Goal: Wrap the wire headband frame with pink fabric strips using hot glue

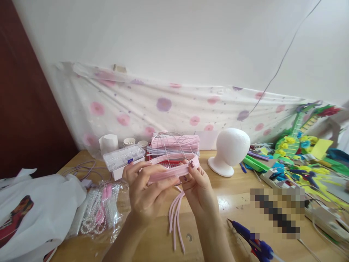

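Between my two hands, above the table, is a ring-shaped frame (pixel 174 171) with a flat pink band and thin wires arching over its top. My left hand (pixel 145 187) grips the band's left and front side, fingers bent round it. At the right end my right hand (pixel 197 183) pinches the band between thumb and fingers. Several loose pink pipe cleaners (pixel 176 222) hang or lie just below, between my wrists; their upper ends are partly hidden. Behind the frame lies a bundle of pink pipe cleaners (pixel 177 141).
A white foam head (pixel 233 149) stands right of my hands. A blue glue gun (pixel 252 238) lies front right, near power strips (pixel 321 214) and cables. Left are a clear-lidded box (pixel 124 157), bagged beads (pixel 100 207) and a white plastic bag (pixel 40 207). Yellow and green craft pieces (pixel 300 145) crowd the far right.
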`<state>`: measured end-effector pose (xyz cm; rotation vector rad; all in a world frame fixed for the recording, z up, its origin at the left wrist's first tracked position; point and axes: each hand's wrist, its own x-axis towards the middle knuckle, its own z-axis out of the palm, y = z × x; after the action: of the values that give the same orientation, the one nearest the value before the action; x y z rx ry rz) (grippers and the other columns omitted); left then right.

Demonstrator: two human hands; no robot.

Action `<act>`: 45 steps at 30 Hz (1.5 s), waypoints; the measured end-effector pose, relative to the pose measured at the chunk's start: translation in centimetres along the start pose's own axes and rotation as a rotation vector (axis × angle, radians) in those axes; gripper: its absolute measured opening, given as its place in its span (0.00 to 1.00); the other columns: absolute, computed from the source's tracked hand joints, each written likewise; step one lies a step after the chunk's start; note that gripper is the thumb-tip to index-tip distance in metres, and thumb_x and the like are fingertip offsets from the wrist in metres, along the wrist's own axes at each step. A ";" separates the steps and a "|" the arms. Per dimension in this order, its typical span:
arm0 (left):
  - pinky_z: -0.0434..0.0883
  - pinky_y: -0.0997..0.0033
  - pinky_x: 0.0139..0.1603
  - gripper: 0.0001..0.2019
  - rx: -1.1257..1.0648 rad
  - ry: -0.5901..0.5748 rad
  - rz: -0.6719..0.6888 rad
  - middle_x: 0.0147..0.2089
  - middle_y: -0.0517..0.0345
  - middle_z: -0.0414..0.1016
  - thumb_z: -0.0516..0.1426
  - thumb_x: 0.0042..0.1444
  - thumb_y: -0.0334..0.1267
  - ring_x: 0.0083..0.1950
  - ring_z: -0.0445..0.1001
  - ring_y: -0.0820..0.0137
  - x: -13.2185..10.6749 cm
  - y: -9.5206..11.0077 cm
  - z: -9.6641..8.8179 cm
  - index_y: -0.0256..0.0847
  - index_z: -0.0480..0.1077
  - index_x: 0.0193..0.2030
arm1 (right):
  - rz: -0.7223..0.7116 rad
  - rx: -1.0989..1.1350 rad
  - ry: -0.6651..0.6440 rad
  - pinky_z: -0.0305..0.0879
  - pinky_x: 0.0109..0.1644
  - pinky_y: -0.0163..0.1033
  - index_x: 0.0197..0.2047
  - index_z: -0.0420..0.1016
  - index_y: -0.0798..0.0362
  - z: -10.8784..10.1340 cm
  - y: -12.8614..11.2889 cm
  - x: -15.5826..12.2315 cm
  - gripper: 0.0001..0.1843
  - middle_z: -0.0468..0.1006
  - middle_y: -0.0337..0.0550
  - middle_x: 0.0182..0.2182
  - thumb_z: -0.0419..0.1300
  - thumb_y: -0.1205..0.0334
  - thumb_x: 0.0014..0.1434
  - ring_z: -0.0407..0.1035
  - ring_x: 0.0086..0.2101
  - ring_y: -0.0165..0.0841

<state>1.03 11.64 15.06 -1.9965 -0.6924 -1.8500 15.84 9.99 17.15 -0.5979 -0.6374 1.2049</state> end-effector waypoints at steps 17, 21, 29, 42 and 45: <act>0.78 0.61 0.40 0.06 -0.558 0.283 -0.418 0.24 0.66 0.78 0.66 0.58 0.38 0.27 0.78 0.70 1.6 -1.5 -3.1 0.43 0.75 0.32 | -0.077 0.091 0.085 0.67 0.24 0.24 0.28 0.78 0.53 -0.9 -1.8 1.7 0.20 0.81 0.34 0.28 0.81 0.65 0.33 0.65 0.21 0.19; 0.76 0.67 0.30 0.12 -0.495 0.349 -0.447 0.19 0.68 0.74 0.70 0.52 0.37 0.19 0.74 0.73 1.6 -2.4 -3.8 0.40 0.72 0.25 | -0.140 0.103 0.115 0.68 0.24 0.25 0.28 0.78 0.53 -1.9 -2.0 2.3 0.17 0.82 0.34 0.29 0.79 0.67 0.37 0.63 0.19 0.18; 0.69 0.71 0.28 0.15 -0.205 0.219 -0.483 0.19 0.67 0.75 0.60 0.61 0.38 0.21 0.71 0.72 1.3 -5.7 -5.3 0.42 0.70 0.22 | -0.207 0.087 0.127 0.71 0.26 0.26 0.29 0.77 0.53 -2.8 -2.7 2.5 0.14 0.82 0.36 0.31 0.77 0.69 0.42 0.67 0.21 0.20; 0.61 0.69 0.31 0.09 0.451 0.148 -0.798 0.22 0.65 0.78 0.64 0.52 0.39 0.26 0.72 0.65 -0.1 -11.9 -9.1 0.48 0.77 0.21 | -0.266 0.092 0.128 0.69 0.26 0.23 0.31 0.74 0.52 -3.5 -3.5 2.6 0.18 0.79 0.30 0.29 0.78 0.69 0.40 0.67 0.22 0.18; 0.60 0.73 0.28 0.08 0.418 0.192 -0.813 0.21 0.67 0.78 0.68 0.47 0.37 0.25 0.72 0.67 -0.8 -13.5 -9.6 0.46 0.77 0.21 | -0.303 0.105 0.136 0.68 0.26 0.22 0.30 0.73 0.52 -3.5 -3.8 2.5 0.19 0.77 0.28 0.27 0.78 0.69 0.40 0.65 0.22 0.17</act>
<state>-14.49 17.38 14.16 -1.3256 -1.8420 -2.0038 21.38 11.22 17.82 -0.4715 -0.5247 0.8999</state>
